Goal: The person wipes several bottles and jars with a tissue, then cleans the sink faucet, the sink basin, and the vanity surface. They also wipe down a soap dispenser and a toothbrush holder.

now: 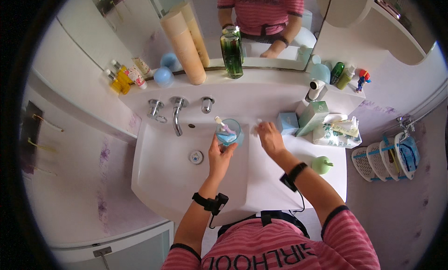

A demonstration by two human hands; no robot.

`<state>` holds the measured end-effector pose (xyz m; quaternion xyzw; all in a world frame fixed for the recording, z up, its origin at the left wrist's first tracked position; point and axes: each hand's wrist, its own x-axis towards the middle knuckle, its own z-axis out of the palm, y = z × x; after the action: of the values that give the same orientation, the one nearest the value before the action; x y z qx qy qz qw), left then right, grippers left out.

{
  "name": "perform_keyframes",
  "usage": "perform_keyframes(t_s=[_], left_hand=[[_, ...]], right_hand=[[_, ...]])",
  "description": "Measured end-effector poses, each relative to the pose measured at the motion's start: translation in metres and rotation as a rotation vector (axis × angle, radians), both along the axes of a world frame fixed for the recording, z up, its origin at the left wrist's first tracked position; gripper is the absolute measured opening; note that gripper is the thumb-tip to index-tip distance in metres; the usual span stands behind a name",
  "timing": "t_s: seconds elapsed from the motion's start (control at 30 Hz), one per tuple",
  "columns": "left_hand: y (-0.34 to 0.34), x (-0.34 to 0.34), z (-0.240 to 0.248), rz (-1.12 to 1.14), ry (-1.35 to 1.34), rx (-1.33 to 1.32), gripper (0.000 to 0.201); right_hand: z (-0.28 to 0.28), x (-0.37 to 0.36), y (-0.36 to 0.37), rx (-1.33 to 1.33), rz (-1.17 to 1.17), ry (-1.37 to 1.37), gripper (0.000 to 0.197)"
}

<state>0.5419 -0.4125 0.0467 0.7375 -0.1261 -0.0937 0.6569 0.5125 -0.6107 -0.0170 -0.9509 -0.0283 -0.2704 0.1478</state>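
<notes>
Over the right part of the sink basin [158, 172], my left hand [219, 153] is wrapped round a clear bluish cup [239, 135]. Inside the cup stand a toothbrush [226, 126] with a pale head and a blue-and-white item that looks like a toothpaste tube [226, 136]. To the right, my right hand [270, 138] is low over the white counter, its fingers curled together. By its fingertips shows a small whitish, see-through thing, too small to name. A light blue box [288, 123] stands just right of that hand.
The chrome faucet [177, 116] juts over the basin, between two knobs. A green bottle [232, 53] and a tall peach bottle [184, 48] line the ledge. Tissues [337, 132], a green box [313, 117] and a light green round container [322, 165] stand at the right.
</notes>
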Motion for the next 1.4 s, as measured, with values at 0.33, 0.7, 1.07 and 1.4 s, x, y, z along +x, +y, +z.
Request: perform_keyframes(t_s=[0.33, 0.7, 1.07, 1.4], left_hand=[[0.001, -0.005, -0.008, 0.052, 0.022, -0.024, 0.052], [-0.065, 0.01, -0.037, 0.015, -0.025, 0.072, 0.074], [-0.104, 0.024, -0.058, -0.001, -0.072, 0.178, 0.072], [-0.105, 0.032, -0.059, 0.059, -0.185, 0.354, 0.087]], right_hand=[[-0.033, 0.049, -0.001, -0.378, -0.313, 0.336, 0.017], [-0.018, -0.059, 0.011, -0.346, -0.126, 0.252, 0.006], [-0.002, -0.142, 0.01, -0.155, 0.003, 0.349, 0.016], [-0.006, -0.153, 0.005, 0.01, 0.052, 0.397, 0.021]])
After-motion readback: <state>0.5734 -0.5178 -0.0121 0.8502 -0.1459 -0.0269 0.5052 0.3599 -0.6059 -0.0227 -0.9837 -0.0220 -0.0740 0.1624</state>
